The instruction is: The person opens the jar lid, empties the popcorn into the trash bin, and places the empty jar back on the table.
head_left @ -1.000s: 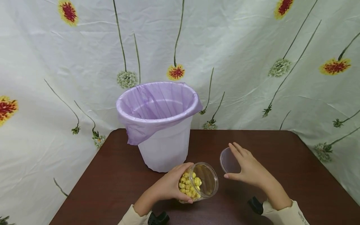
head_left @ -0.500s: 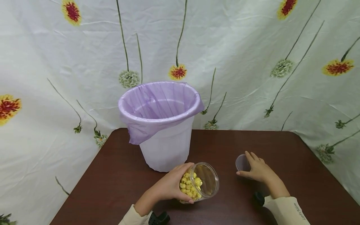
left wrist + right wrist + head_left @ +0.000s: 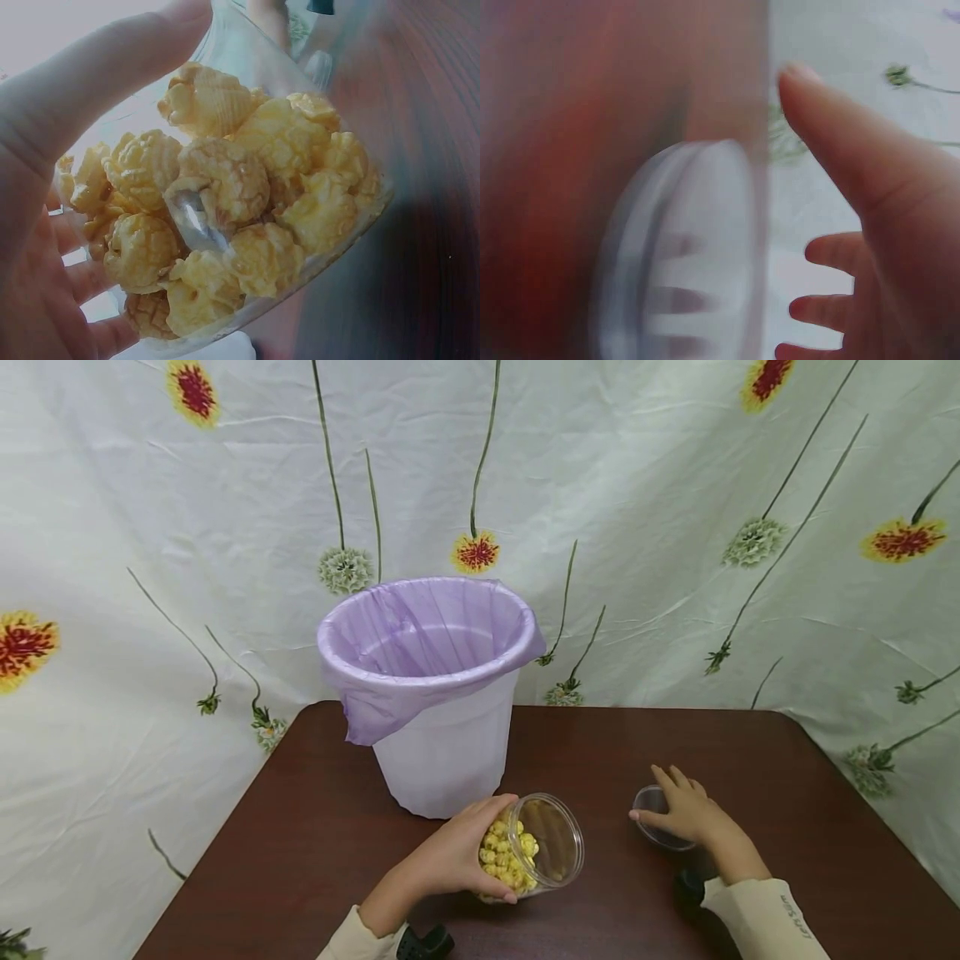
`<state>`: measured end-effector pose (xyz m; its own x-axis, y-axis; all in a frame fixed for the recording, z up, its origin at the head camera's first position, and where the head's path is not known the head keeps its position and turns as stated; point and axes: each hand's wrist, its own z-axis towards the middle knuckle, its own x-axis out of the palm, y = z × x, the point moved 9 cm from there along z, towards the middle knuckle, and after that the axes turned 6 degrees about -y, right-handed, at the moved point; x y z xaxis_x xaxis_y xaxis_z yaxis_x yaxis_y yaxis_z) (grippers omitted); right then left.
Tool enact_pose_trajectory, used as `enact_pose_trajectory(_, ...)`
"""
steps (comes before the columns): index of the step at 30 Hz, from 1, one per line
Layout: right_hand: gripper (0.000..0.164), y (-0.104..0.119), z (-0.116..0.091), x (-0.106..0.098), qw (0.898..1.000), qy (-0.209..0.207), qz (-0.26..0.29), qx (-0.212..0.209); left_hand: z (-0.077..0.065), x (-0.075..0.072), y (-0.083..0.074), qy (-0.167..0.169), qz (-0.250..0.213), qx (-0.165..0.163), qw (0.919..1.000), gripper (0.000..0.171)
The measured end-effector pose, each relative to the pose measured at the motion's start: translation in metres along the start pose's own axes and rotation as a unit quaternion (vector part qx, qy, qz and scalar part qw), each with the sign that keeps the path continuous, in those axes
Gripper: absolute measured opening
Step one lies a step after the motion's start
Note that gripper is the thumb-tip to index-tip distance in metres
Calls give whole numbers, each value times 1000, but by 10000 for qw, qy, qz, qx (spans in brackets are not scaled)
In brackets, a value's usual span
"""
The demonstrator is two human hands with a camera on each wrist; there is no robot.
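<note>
My left hand (image 3: pixel 461 852) grips a clear plastic jar (image 3: pixel 556 842), which is tilted with its uncovered round mouth facing right. Yellow popcorn (image 3: pixel 504 858) fills its lower part. The left wrist view shows the same popcorn (image 3: pixel 225 180) through the wall, thumb on one side and fingers on the other. Over at the right, my right hand (image 3: pixel 693 817) hovers with spread fingers above a clear round lid (image 3: pixel 654 800) on the table. The right wrist view shows a gap between the lid (image 3: pixel 705 255) and the fingertips; the lid is blurred there.
A white bin (image 3: pixel 450 747) lined with a purple bag (image 3: pixel 378 714) stands behind the jar, left of centre. Dark brown table (image 3: pixel 600 743) lies under everything. A flower-printed cloth (image 3: pixel 637 485) hangs behind it and along both sides.
My right hand has carried the lid rightward, away from the jar, then let go of it onto the table. The left hand and jar have stayed in place.
</note>
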<state>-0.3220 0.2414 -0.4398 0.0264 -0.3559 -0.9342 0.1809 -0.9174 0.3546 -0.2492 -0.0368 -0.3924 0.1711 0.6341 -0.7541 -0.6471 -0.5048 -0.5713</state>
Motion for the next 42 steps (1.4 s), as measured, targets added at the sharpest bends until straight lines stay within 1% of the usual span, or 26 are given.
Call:
enact_pose_trajectory(2, 90, 10, 7, -12, 9995, -170, 176, -215, 0, 0, 0, -5, 21, -13, 10000, 105)
enact_pose_trajectory(6, 83, 34, 21, -42, 9942, -453, 825, -522, 0, 1, 1, 30, 91, -8, 10000, 104)
enact_pose_trajectory(10, 80, 60, 32, -73, 9863, -694, 1395, -549, 0, 2, 0, 65, 104, -1, 9999, 104)
enact_pose_trajectory(12, 77, 73, 37, -87, 9799, -789, 1732, -590, 0, 2, 0, 68, 113, -6, 9999, 104)
enact_pose_trajectory(15, 72, 94, 44, -106, 9621, -869, 2492, -689, 0, 2, 0, 75, 170, -17, 9998, 105)
enact_pose_trajectory(20, 64, 128, 54, -133, 9235, -844, 3623, -933, 0, 2, 0, 95, 202, 0, 9998, 106)
enact_pose_trajectory(24, 59, 157, 64, -150, 8949, -764, 4252, -1120, -1, 3, 0, 123, 188, -7, 9997, 106)
enact_pose_trajectory(26, 57, 169, 70, -156, 8845, -730, 4467, -1134, -1, 4, 0, 144, 165, -23, 9998, 106)
enact_pose_trajectory(27, 57, 175, 73, -159, 8810, -693, 4538, -1146, -1, 4, 0, 155, 163, -26, 9997, 106)
enact_pose_trajectory(29, 55, 184, 79, -163, 8759, -633, 4658, -1086, -1, 5, -1, 172, 141, -27, 9997, 106)
enact_pose_trajectory(32, 53, 195, 89, -164, 8720, -426, 4805, -836, 0, 5, -2, 167, 148, 9, 9998, 105)
enact_pose_trajectory(38, 47, 208, 108, -156, 8774, 17, 4794, -168, 0, 4, -3, 109, 190, 82, 9997, 105)
enact_pose_trajectory(42, 43, 214, 116, -149, 8745, 202, 4844, 138, 0, 3, -4, 101, 206, 61, 9997, 105)
